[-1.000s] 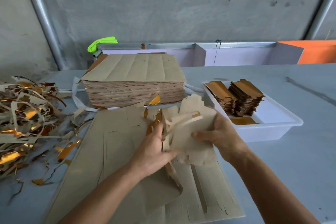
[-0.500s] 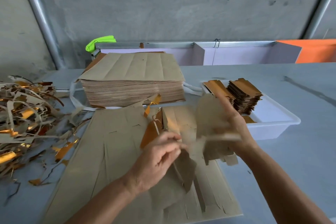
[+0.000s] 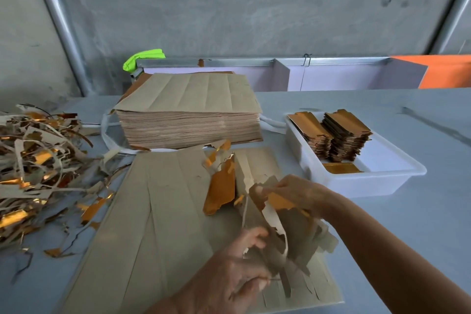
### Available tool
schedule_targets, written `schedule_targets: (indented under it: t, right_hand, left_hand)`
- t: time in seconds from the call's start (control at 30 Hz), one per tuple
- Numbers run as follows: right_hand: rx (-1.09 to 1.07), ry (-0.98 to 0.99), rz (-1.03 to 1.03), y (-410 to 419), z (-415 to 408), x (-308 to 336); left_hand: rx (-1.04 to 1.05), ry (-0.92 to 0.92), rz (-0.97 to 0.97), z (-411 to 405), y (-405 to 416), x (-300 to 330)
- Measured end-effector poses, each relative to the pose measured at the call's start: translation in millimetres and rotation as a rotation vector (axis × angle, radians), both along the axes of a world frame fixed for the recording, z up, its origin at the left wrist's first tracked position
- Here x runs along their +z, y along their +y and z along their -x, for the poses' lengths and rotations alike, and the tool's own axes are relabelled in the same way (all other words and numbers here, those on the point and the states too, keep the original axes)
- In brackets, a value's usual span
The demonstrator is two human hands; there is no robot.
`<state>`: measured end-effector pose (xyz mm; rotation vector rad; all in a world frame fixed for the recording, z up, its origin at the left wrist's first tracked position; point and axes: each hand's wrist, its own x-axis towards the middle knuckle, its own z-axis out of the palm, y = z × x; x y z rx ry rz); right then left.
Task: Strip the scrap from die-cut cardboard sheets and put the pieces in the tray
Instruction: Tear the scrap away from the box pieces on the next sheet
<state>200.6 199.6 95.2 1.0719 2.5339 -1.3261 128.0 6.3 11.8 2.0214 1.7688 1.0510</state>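
While a second ago both hands held a bundle of pieces up close to the tray (image 3: 356, 187), with the right hand carrying it toward the tray's near rim half a second ago, the bundle has now come back down and away from the tray, low over the loose sheet (image 3: 158, 211) that lies just in front of the tall stack of uncut sheets (image 3: 188, 115). The right hand (image 3: 300, 195), just short of the tray's near left corner, has its fingers curled and clamped on the upper end of the torn bundle (image 3: 285, 234), where a gold face shows. The left hand (image 3: 229, 273), farther from the tray and nearer the camera, pinches the lower part, thumb and fingers closed on pale strips that trail from it. That reads as stripping not finished: the pieces were not released into the tray, and scrap strips probably cling to them yet. Inside the tray two stacks of finished gold pieces (image 3: 331, 135) stand at its far end with one flat piece (image 3: 341, 168) before them, so there is room. The scrap pile (image 3: 38, 168) lies well to the far side of the sheet from the tray, where the torn strips would likely go.
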Motion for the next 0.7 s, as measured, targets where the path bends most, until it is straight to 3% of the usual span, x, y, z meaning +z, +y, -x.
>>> schedule_targets:
  t: [0.13, 0.33, 0.43, 0.57, 0.7]
  right_hand:
    - [0.042, -0.138, 0.018, 5, 9, 12]
    - [0.101, -0.209, -0.057, 1, 21, 10]
    - [-0.031, -0.127, -0.025, 6, 15, 6]
    - [-0.369, 0.096, 0.362, 19, -7, -6]
    - [-0.382, 0.182, 0.549, 18, -16, -23]
  left_hand:
    - [-0.084, -0.081, 0.056, -9, 4, 1]
    - [-0.021, 0.478, 0.165, -11, 16, -11]
    - [0.140, 0.553, 0.225, -6, 16, -14]
    - [0.207, 0.658, 0.362, 10, 1, -4]
    - [0.171, 0.700, 0.434, 38, -22, 7]
